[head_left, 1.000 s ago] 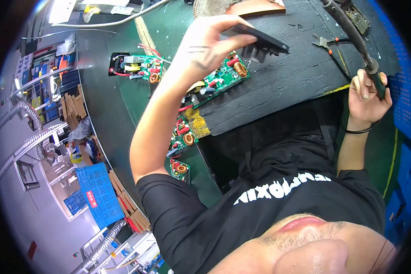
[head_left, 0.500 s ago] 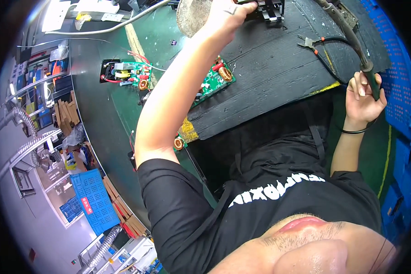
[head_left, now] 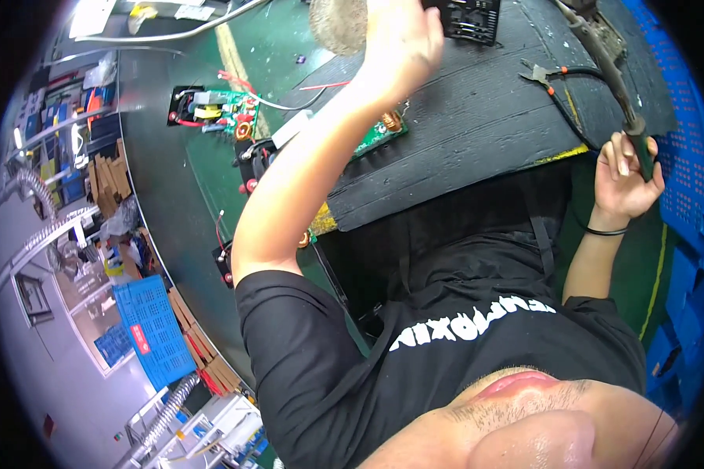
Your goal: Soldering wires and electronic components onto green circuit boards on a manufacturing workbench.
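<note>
The flat black plastic part with rows of slots (head_left: 471,19) sat at one o'clock in my view, partly cut off by the edge, on or just over the black grooved board (head_left: 446,141) on the green counter (head_left: 289,74). My left grip (head_left: 407,43) was at its nine o'clock side; I could not tell whether the fingers pinched it or only lay beside it. Towards three o'clock, my right grip (head_left: 626,180) was wrapped around the dark green handle (head_left: 646,160) of a grey metal-shafted tool (head_left: 608,70), presumably because that kept my fingers off the bare shaft, which slanted up towards eleven. Orange-banded black pliers (head_left: 536,74) lay splayed between one and two, probably for easy reach. Below my left forearm (head_left: 289,172), a green circuit board (head_left: 379,139) showed a copper-wound ring; another, red-wired circuit board (head_left: 225,109), crowded with blocky components, lay near ten.
</note>
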Motion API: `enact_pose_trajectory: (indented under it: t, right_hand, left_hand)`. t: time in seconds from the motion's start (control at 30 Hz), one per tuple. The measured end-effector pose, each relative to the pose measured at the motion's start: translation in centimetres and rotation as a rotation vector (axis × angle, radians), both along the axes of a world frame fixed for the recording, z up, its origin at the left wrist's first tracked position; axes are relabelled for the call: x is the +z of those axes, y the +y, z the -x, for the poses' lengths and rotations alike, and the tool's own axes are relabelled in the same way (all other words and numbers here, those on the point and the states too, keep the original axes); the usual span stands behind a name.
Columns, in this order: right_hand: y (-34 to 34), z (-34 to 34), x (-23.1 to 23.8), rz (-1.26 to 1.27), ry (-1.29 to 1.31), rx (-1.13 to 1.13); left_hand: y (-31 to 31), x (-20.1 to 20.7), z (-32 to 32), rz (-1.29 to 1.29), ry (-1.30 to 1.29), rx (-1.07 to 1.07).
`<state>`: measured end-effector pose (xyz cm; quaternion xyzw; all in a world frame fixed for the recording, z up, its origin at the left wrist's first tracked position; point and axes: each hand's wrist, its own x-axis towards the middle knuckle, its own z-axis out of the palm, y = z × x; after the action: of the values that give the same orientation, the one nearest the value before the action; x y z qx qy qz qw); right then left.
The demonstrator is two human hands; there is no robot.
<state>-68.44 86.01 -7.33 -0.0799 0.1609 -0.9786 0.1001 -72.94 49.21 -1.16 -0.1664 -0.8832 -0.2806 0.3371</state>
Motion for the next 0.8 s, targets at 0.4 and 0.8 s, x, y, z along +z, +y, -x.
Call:
enact_pose_trajectory:
  t: [0.4, 0.8]
  right_hand:
    - [0.2, 1.4, -1.0, -0.165, 0.097, 0.098]
    - [-0.5, 0.4, -0.6, -0.152, 0.103, 0.079]
  left_hand:
    - [-18.3, 7.3, -11.4, 0.814, -0.545, 0.153]
    - [-20.1, 2.9, -10.5, 0.646, -0.813, -0.051]
